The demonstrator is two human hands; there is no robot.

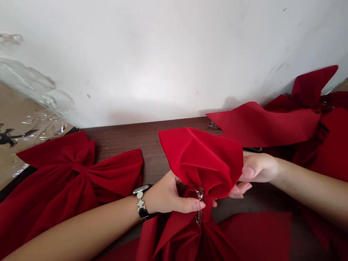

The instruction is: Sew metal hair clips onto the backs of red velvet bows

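A red fabric bow is held up in front of me, its gathered middle towards my thumb and its tails hanging down. A metal clip shows at that gathered middle. My left hand is closed around the middle, thumb lying beside the clip. The right side of the upper loop is gripped by my right hand, with its thumb at the cloth's edge and the other fingers partly hidden behind it. On the left lies another red bow, spread out with its tails towards me.
Several red bows are piled on the right, some with metal clips showing. Under everything is a dark wooden table against a white wall. A cardboard box with clear plastic wrap stands at the left.
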